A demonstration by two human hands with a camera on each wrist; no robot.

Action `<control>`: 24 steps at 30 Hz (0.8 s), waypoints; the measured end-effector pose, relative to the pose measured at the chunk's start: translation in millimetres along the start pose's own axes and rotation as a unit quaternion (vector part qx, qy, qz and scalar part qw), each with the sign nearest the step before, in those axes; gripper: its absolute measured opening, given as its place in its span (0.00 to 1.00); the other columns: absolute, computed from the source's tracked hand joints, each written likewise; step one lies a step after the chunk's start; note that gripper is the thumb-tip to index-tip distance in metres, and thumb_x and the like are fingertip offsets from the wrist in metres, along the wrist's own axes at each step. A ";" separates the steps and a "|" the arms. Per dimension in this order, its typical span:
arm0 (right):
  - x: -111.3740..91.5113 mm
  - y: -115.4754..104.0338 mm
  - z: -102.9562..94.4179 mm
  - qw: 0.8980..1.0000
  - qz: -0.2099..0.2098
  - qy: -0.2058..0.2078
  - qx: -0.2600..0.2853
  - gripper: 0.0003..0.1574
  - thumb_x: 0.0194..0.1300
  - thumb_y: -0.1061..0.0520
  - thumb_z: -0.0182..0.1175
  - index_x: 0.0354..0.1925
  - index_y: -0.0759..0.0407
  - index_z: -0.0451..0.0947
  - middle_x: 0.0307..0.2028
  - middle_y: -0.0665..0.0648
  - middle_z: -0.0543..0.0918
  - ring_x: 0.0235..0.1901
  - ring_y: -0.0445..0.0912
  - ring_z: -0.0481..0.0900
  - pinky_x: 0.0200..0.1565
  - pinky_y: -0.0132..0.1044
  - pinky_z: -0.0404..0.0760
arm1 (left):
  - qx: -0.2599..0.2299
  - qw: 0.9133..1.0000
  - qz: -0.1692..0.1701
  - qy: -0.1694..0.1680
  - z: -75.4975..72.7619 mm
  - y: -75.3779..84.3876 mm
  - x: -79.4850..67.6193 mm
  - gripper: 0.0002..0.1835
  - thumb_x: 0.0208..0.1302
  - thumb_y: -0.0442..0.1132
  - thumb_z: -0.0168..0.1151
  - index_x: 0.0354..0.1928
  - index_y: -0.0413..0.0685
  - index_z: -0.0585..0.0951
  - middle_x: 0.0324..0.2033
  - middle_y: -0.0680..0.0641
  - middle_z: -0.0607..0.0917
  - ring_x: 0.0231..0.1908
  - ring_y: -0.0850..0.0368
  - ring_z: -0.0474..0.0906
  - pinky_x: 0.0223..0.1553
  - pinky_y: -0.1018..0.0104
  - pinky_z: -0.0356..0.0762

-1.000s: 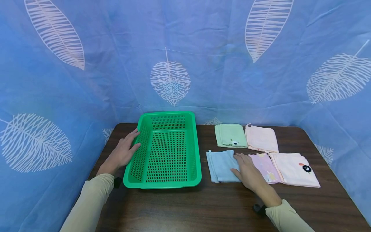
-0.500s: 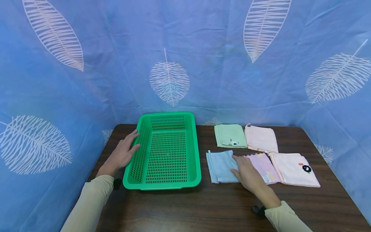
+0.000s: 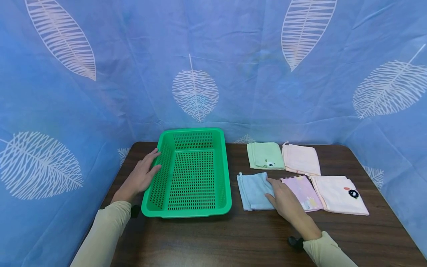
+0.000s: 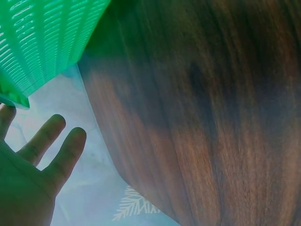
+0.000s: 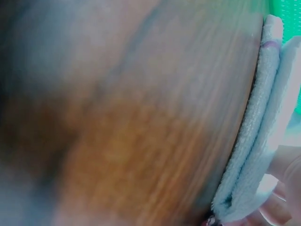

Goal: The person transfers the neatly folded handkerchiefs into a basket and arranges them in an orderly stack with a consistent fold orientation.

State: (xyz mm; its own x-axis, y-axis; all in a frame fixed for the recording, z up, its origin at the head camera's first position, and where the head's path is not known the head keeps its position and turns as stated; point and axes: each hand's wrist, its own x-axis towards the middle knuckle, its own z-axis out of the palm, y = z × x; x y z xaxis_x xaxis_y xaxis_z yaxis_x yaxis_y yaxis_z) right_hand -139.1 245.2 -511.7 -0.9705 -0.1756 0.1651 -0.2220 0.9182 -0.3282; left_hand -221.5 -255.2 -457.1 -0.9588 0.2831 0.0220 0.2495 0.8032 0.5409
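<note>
Judging by the layout, we take the handling to be at an early point: five towels lie folded on the dark brown wooden table [image 3: 200,244], none lifted as far as we can tell. We see the square light-blue cloth towel [image 3: 256,191] right of centre, the pale green one [image 3: 262,155] above it, a plain pink one [image 3: 301,159] beside that, and the purple patterned one [image 3: 304,193] and the pale one with a black motif [image 3: 335,193] at lower right. The right hand [image 3: 288,200] rests its relaxed, extended fingers at the blue towel's right edge; the left hand [image 3: 141,176], fingers spread, stays at the left rim of the rectangular green plastic basket [image 3: 186,214]. Our right hand covers part of the purple towel; the left-wrist view crops hand and basket, and the right-wrist view is blurred.
</note>
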 end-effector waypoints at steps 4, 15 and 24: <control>0.4 0.5 -1.0 1.000 0.005 -0.005 0.016 0.39 0.65 0.61 0.70 0.67 0.74 0.68 0.63 0.74 0.77 0.64 0.69 0.76 0.64 0.64 0.75 | -0.006 1.000 -0.002 0.000 0.9 -1.1 0.2 0.32 0.83 0.52 0.41 0.82 0.52 0.52 0.83 0.46 0.46 0.81 0.35 0.44 0.76 0.28 0.39; 1.5 0.3 -4.9 0.998 0.032 -0.023 0.058 0.41 0.67 0.60 0.68 0.71 0.71 0.63 0.65 0.75 0.75 0.64 0.68 0.76 0.62 0.64 0.76 | -0.028 1.000 -0.008 0.006 1.8 -2.8 -0.6 0.32 0.83 0.53 0.41 0.82 0.54 0.52 0.83 0.47 0.45 0.81 0.35 0.43 0.76 0.27 0.36; 2.3 -3.0 -7.9 0.996 0.053 -0.038 0.067 0.39 0.69 0.61 0.65 0.72 0.71 0.63 0.65 0.76 0.74 0.64 0.70 0.75 0.62 0.65 0.76 | -0.034 0.999 -0.012 0.004 3.2 -3.3 -0.3 0.32 0.83 0.53 0.40 0.82 0.55 0.51 0.83 0.49 0.44 0.81 0.35 0.42 0.76 0.27 0.38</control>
State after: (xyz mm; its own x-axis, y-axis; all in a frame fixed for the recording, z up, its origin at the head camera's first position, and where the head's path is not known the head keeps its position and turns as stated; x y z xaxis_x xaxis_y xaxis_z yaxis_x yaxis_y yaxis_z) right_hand -139.9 244.8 -503.0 -0.9923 -0.1121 0.0535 -0.1241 0.8786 -0.4612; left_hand -221.6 -256.3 -461.6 -0.9656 0.2596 0.0156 0.2174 0.7726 0.5965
